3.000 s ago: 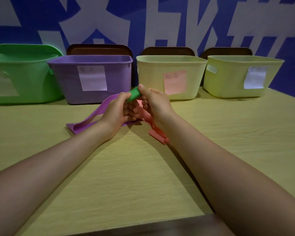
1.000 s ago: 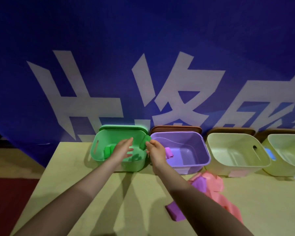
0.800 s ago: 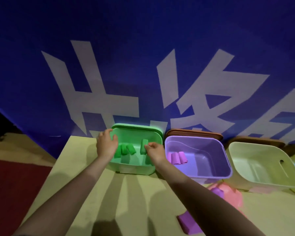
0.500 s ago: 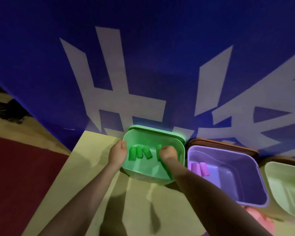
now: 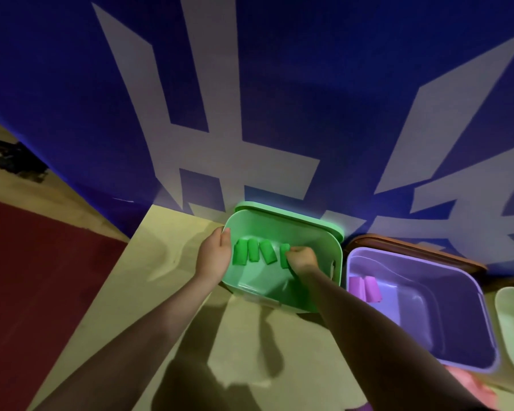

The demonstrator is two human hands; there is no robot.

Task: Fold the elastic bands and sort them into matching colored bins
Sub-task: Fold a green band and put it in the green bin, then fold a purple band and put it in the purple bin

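Now lower inside green bin (image 5: 324, 232): right hand (image 5: 301, 259) pinching folded green band (image 5: 284, 256), left hand (image 5: 214, 256) gripping rim.

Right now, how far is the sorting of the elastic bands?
Done: three folded green bands lie in the green bin and two folded purple bands in the purple bin. In hand: the right hand is setting a fourth green band beside them while the left hand holds the bin's rim. Left: a pink band lies on the table.
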